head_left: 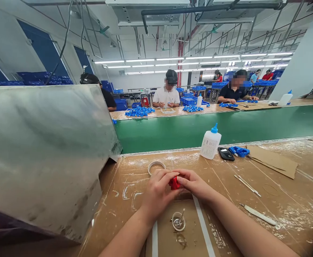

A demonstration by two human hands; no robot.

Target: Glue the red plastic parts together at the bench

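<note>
Both my hands meet over the bench around a small red plastic piece (174, 183), whose exact kind I cannot make out. My left hand (160, 187) has its fingers curled over the piece from the left. From the other side my right hand (192, 182) presses its thumb and fingers against it. Parts of the piece are hidden behind the fingers. Just beyond my left hand lies a roll of tape (156, 163). Nearer to me, a small round cup (178, 221) holding clear liquid and a thin stick stands on a cardboard sheet (167, 239) edged with white tape.
A white bottle with a blue nozzle (210, 144), a black phone (226, 154), blue parts (239, 151), cotton swabs (247, 185) and a craft knife (258, 215) lie to the right. Sheet metal (49, 153) blocks the left. Past a green belt (167, 134), co-workers sit.
</note>
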